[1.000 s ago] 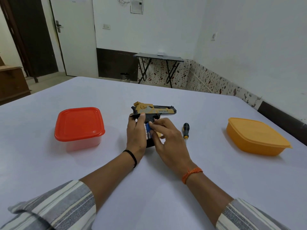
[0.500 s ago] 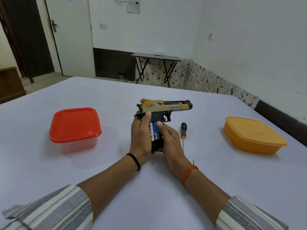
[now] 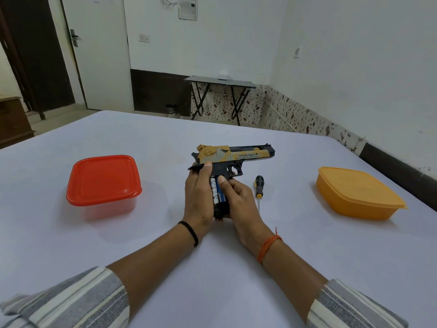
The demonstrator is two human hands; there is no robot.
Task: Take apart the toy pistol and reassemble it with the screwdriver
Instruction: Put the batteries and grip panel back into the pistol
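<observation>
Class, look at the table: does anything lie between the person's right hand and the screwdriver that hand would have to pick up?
Nothing visible does. The screwdriver lies on bare table just right of the right hand, which grips the toy pistol together with the left hand.

Toy pistol (image 3: 233, 159) at the middle of the bench (image 3: 142, 245), barrel pointing right, grip toward the near edge. Left hand (image 3: 198, 197) wrapped round the left side of the grip, right hand (image 3: 241, 204) against its right side, batteries (image 3: 216, 189) in the open grip between them. Screwdriver (image 3: 259, 188) flat on the bench just right of the right hand. Lidded tub (image 3: 102, 185) well off to the left, second lidded tub (image 3: 357, 192) well off to the right. Folding table (image 3: 220, 91) behind, against the far wall.
</observation>
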